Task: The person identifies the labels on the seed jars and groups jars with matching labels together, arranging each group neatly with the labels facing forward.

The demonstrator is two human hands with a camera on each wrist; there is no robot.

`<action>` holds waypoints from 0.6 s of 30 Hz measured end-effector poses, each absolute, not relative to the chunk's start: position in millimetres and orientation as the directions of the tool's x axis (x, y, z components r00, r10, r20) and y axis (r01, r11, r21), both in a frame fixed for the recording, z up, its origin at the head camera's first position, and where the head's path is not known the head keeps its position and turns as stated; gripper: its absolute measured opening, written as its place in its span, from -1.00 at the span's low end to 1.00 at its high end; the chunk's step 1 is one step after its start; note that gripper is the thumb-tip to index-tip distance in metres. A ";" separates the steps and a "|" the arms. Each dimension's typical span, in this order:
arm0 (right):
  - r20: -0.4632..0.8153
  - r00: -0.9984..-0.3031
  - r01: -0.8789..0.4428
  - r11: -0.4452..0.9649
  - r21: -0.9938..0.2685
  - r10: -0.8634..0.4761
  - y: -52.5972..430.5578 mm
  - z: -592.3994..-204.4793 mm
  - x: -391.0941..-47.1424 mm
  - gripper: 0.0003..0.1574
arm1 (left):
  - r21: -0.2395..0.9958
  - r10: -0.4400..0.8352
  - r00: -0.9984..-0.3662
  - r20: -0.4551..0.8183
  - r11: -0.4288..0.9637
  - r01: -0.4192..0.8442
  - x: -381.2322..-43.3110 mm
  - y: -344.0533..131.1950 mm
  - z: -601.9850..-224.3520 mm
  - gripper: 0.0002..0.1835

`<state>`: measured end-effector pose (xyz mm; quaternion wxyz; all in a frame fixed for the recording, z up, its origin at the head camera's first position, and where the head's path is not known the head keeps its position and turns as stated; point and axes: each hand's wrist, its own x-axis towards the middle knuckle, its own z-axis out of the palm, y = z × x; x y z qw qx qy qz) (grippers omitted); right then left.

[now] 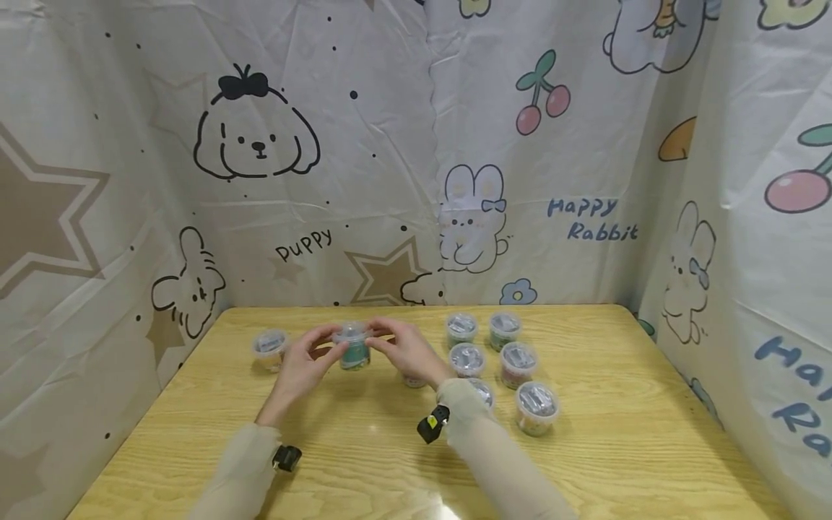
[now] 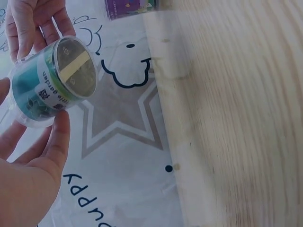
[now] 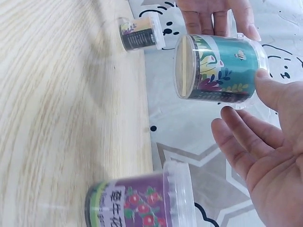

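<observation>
A small clear plastic tub (image 1: pixel 355 354) with a teal "little garden" label and a clear lid is held up over the table between both hands. My left hand (image 1: pixel 304 368) grips its left side by the lid, thumb toward me. From the other side my right hand (image 1: pixel 411 352) pinches it near the lid rim, thumb and fingers apart around the edge. In the left wrist view the tub (image 2: pixel 35 85) shows its see-through base, with a pale flat stick lying across inside. Flowers and a bee decorate the label in the right wrist view.
An orange-labelled tub (image 1: pixel 269 351) stands left of my left hand. Beneath my right wrist is a purple-labelled tub (image 3: pixel 147 203), mostly hidden in the head view. Several more lidded tubs stand in rough rows at right, including a front one (image 1: pixel 536 409). Printed cloth (image 1: pixel 383 144) encloses the wooden table (image 1: pixel 364 462).
</observation>
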<state>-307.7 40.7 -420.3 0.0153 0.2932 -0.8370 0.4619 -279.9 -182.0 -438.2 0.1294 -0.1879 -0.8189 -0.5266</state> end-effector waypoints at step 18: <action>0.288 -0.858 -0.466 0.407 -0.786 -0.426 62.5 -409.2 -302.6 -0.61 | 0.825 0.137 -0.877 0.460 0.299 0.480 -285.5 -149.3 -431.7 -0.67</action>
